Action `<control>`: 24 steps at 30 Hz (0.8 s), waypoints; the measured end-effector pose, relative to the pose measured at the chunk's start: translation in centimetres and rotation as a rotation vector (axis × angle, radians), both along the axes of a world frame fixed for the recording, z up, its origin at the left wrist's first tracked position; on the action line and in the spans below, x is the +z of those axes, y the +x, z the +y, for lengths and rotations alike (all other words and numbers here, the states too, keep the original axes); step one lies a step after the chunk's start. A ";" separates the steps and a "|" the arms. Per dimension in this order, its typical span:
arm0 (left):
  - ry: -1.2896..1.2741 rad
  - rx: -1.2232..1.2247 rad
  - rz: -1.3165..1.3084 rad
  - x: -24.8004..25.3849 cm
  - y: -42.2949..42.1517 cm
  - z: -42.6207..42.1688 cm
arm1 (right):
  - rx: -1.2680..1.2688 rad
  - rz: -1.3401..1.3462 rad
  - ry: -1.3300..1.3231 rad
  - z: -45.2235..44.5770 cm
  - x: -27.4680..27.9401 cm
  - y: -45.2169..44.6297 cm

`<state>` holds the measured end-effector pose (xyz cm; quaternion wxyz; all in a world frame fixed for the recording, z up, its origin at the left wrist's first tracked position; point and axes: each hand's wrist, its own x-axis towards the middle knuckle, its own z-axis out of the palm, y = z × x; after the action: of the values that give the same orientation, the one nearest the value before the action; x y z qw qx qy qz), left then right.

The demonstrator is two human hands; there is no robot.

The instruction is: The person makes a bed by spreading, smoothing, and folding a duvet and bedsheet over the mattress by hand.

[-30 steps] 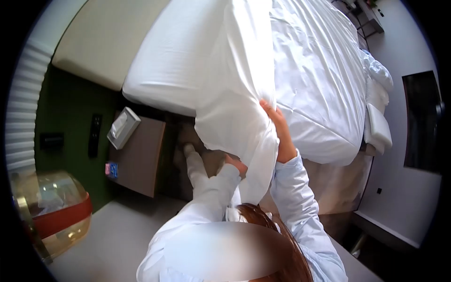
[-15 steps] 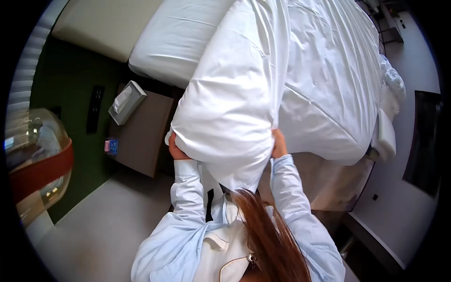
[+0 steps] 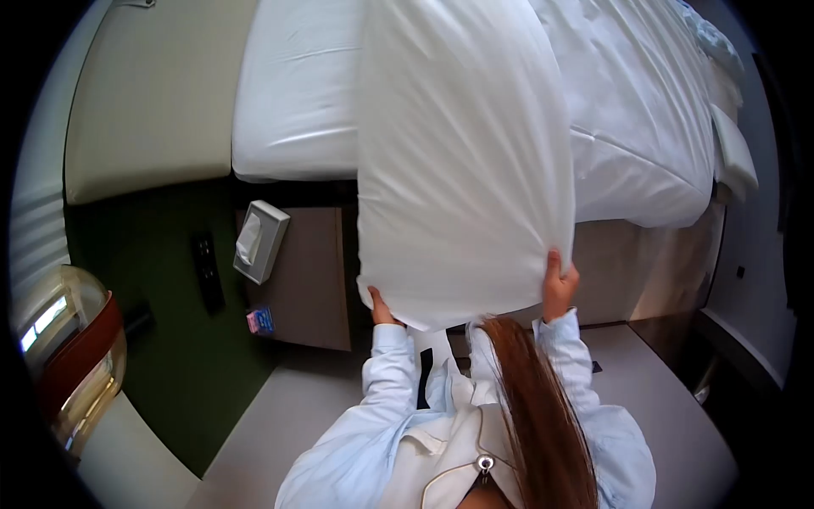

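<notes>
A white duvet point(image 3: 462, 187) stretches from the bed toward my body, its near end pulled out past the bed's side. My left hand point(image 3: 383, 309) grips its near left corner, thumb on top and the other fingers hidden beneath. At the near right edge, my right hand point(image 3: 560, 287) clasps the fabric with the thumb laid over it. Between my hands the cloth is fairly flat, with soft creases fanning from the right hand. Under and left of it shows the white-sheeted mattress point(image 3: 297, 102). More rumpled white bedding point(image 3: 636, 127) covers the bed to the right.
A brown bedside table point(image 3: 309, 280) stands at left with a tissue box point(image 3: 263, 242) and a small pink-and-blue box point(image 3: 260, 321). A beige padded headboard point(image 3: 153, 93) is behind. A glass lamp with a red-brown band point(image 3: 80, 352) is at far left. A pillow point(image 3: 733, 153) lies far right.
The duvet's near end has gone from bunched and bulging to spread flatter and wider. My hands have moved farther apart, still gripping its edge. The view has shifted.
</notes>
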<state>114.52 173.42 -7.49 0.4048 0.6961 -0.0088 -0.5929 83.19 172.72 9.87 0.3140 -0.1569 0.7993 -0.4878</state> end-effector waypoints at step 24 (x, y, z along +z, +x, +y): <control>0.702 -0.371 0.106 -0.6 7.8 0.9 | 0.027 0.341 0.226 6.9 -11.7 0.6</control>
<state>122.33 174.30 -8.09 0.0284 0.7470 0.0896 -0.6581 83.74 179.65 -1.85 0.1965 -0.2118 0.8882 -0.3573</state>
